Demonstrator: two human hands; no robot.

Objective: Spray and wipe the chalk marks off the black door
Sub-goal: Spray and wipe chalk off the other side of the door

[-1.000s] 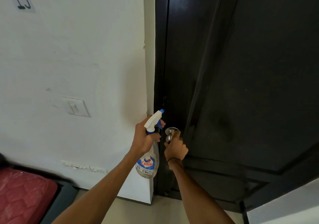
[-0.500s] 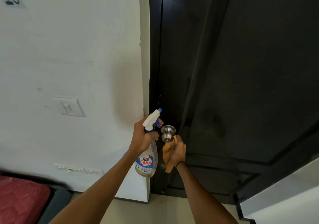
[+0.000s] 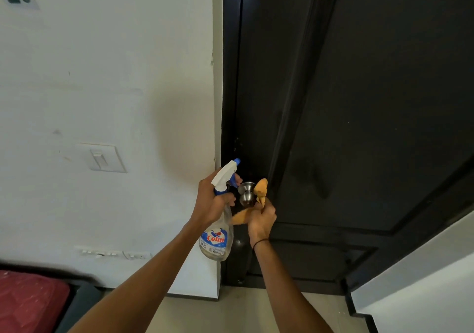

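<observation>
While no chalk marks show on the black door, wiping appears largely finished; left hand grips the spray bottle, right hand clutches the yellow cloth beside the doorknob.

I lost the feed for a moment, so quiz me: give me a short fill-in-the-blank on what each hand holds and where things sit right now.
1. The left hand holds a spray ____.
2. The right hand holds an orange ____.
3. The cloth is right beside the metal ____ of the door.
4. A light ____ is on the wall left of the door.

Missing words: bottle; cloth; knob; switch
</observation>
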